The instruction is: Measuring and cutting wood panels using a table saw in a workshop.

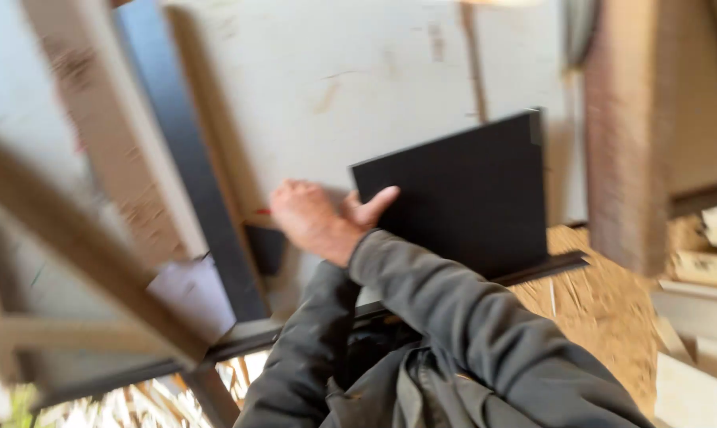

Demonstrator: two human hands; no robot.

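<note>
A flat, matte black panel (462, 198), roughly square, stands upright and slightly tilted against a pale board. Its lower edge rests on a dark ledge. A small red pencil (262, 212) shows at its left.

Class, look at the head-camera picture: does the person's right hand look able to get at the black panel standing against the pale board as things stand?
Probably yes. The right hand is already at the left edge of the black panel, thumb lying on its face. Nothing shows between them. The picture is blurred, so the grip is unclear. The left hand is hidden.
</note>
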